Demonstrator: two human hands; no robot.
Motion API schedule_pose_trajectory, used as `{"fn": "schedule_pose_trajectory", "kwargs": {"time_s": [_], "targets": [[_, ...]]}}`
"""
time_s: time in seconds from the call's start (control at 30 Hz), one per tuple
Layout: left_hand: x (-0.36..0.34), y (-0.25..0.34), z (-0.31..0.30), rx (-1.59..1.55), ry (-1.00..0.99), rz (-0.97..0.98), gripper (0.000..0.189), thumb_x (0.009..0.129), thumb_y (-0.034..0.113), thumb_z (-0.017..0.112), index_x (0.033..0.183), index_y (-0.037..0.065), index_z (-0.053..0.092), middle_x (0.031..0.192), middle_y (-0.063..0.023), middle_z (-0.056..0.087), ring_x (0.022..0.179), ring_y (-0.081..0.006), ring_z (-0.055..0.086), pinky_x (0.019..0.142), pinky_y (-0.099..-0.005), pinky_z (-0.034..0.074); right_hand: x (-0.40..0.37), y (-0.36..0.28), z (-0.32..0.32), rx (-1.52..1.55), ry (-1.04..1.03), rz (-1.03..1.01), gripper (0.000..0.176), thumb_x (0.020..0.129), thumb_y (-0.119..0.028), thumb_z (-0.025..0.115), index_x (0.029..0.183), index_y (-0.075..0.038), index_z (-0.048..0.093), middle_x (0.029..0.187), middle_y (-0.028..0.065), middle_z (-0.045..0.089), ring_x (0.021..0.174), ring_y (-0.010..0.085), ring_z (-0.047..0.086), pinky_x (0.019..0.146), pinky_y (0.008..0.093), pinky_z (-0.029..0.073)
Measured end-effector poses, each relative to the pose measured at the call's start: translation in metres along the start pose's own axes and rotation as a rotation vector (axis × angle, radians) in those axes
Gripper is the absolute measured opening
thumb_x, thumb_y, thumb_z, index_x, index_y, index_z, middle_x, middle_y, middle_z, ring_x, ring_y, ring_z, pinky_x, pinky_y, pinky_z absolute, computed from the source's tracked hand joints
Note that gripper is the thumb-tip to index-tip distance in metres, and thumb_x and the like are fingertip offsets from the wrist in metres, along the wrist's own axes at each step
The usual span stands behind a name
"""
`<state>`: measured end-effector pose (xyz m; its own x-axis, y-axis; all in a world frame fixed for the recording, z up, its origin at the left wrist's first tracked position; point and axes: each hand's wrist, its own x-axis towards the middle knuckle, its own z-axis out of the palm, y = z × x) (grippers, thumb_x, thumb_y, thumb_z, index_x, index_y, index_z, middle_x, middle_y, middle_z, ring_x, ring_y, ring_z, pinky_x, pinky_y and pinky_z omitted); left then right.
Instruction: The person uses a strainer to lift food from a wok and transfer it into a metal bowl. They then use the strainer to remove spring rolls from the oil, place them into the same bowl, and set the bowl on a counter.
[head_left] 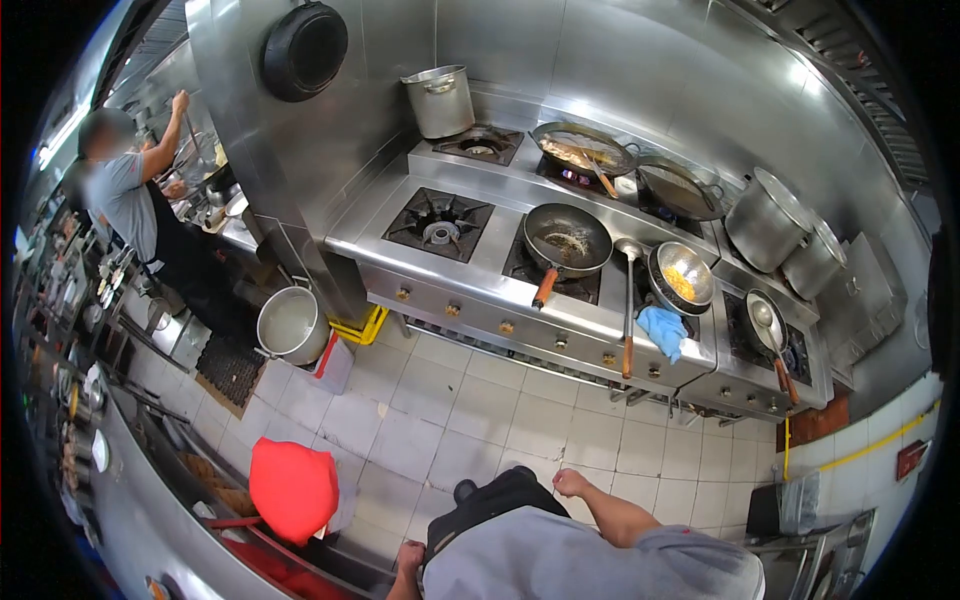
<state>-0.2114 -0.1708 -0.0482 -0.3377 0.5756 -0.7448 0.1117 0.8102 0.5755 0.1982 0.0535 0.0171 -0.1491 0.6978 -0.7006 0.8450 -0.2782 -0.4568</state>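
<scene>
My right hand [572, 483] hangs in front of my body above the tiled floor, its fingers curled in, and nothing shows in it. Low beside my dark trousers is my left hand [410, 556], small in view, with its fingers folded and no object visible. Both hands are away from the stove [470, 290]. On its front row sit a wok with a wooden handle [568, 240], a ladle [629, 300], a metal strainer [682, 275] holding yellow food, and a blue cloth [662, 332]. A smaller pan [765, 320] with a ladle in it stands further right.
On the back row are a tall pot [440, 102], a pan with frying food [580, 150] and large pots [768, 220]. A big pot [292, 325] stands left, near a co-worker [135, 190] with one arm raised. A red covered thing [293, 490] is beside me.
</scene>
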Motion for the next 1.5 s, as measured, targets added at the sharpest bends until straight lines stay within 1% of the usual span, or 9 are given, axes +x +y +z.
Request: {"fn": "schedule_pose_trajectory", "kwargs": {"time_s": [0.07, 0.3, 0.4, 0.47, 0.67, 0.93, 1.03, 1.13, 1.5], "targets": [[0.004, -0.021, 0.001, 0.132, 0.045, 0.133, 0.022, 0.07, 0.017, 0.053, 0.079, -0.001, 0.062, 0.068, -0.0115, 0.062, 0.064, -0.0192, 0.059, 0.059, -0.0294, 0.047, 0.003, -0.007, -0.001, 0.008, 0.0, -0.003, 0.027, 0.069, -0.016, 0.05, 0.09, -0.001, 0.059, 0.062, 0.0105, 0.06, 0.053, 0.0182, 0.058, 0.05, 0.0309, 0.049], [0.002, -0.013, 0.001, 0.013, 0.036, 0.184, 0.023, 0.069, 0.017, 0.054, 0.079, -0.001, 0.063, 0.069, -0.0124, 0.062, 0.066, -0.0187, 0.058, 0.061, -0.0295, 0.046, 0.014, -0.019, -0.005, -0.032, 0.006, -0.042, 0.027, 0.067, -0.014, 0.048, 0.089, -0.003, 0.06, 0.071, 0.0133, 0.061, 0.058, 0.0212, 0.06, 0.053, 0.0324, 0.049], [-0.002, 0.011, 0.004, 0.015, 0.103, 0.174, 0.02, 0.069, 0.015, 0.054, 0.078, -0.001, 0.063, 0.069, -0.0126, 0.062, 0.065, -0.0182, 0.058, 0.06, -0.0297, 0.046, 0.014, -0.023, -0.008, -0.015, -0.014, -0.014, 0.027, 0.066, -0.012, 0.047, 0.087, -0.002, 0.06, 0.077, 0.0156, 0.062, 0.061, 0.0236, 0.061, 0.056, 0.0339, 0.049], [-0.013, 0.043, 0.001, 0.006, 0.1, 0.036, 0.018, 0.07, 0.012, 0.053, 0.078, -0.001, 0.063, 0.068, -0.0121, 0.062, 0.062, -0.0177, 0.058, 0.056, -0.0294, 0.047, 0.019, -0.022, -0.013, -0.026, -0.025, -0.022, 0.027, 0.066, -0.012, 0.046, 0.087, -0.002, 0.06, 0.076, 0.0154, 0.062, 0.061, 0.0234, 0.061, 0.055, 0.0339, 0.049], [0.013, 0.035, 0.005, 0.06, 0.074, 0.076, 0.017, 0.07, 0.009, 0.052, 0.079, -0.002, 0.061, 0.065, -0.011, 0.06, 0.053, -0.017, 0.056, 0.046, -0.0275, 0.044, 0.033, -0.006, -0.007, -0.014, 0.006, -0.069, 0.025, 0.068, -0.015, 0.05, 0.087, -0.002, 0.06, 0.071, 0.011, 0.061, 0.058, 0.0185, 0.06, 0.051, 0.0297, 0.051], [0.003, 0.054, -0.004, -0.01, 0.007, 0.035, 0.016, 0.071, 0.009, 0.051, 0.079, -0.003, 0.058, 0.065, -0.0115, 0.059, 0.053, -0.0165, 0.057, 0.044, -0.0271, 0.044, 0.03, 0.018, -0.003, 0.064, -0.001, -0.018, 0.021, 0.069, -0.014, 0.049, 0.083, -0.002, 0.059, 0.065, 0.0088, 0.059, 0.056, 0.0166, 0.058, 0.047, 0.0291, 0.049], [0.002, 0.062, -0.009, 0.022, -0.004, -0.006, 0.016, 0.072, 0.008, 0.051, 0.079, -0.004, 0.058, 0.064, -0.0114, 0.059, 0.052, -0.0163, 0.056, 0.042, -0.0273, 0.044, 0.029, 0.026, -0.003, 0.066, 0.005, 0.028, 0.02, 0.066, -0.016, 0.046, 0.072, -0.003, 0.061, 0.065, 0.0139, 0.06, 0.055, 0.0226, 0.059, 0.052, 0.0338, 0.048], [0.012, 0.064, -0.012, 0.043, -0.018, -0.047, 0.015, 0.073, 0.008, 0.05, 0.079, -0.004, 0.057, 0.064, -0.0112, 0.059, 0.052, -0.0161, 0.056, 0.04, -0.0271, 0.043, 0.03, 0.037, -0.005, 0.095, -0.035, 0.037, 0.021, 0.067, -0.016, 0.049, 0.077, -0.002, 0.061, 0.064, 0.0084, 0.059, 0.056, 0.0161, 0.057, 0.047, 0.0294, 0.049], [0.033, 0.073, -0.017, -0.146, -0.041, 0.039, 0.018, 0.075, 0.009, 0.048, 0.085, -0.003, 0.056, 0.068, -0.0114, 0.06, 0.054, -0.0157, 0.057, 0.043, -0.0261, 0.044, 0.02, 0.029, 0.004, 0.071, 0.033, 0.026, 0.022, 0.066, -0.015, 0.049, 0.078, -0.002, 0.062, 0.066, 0.009, 0.06, 0.056, 0.0167, 0.058, 0.049, 0.0292, 0.05]]}}
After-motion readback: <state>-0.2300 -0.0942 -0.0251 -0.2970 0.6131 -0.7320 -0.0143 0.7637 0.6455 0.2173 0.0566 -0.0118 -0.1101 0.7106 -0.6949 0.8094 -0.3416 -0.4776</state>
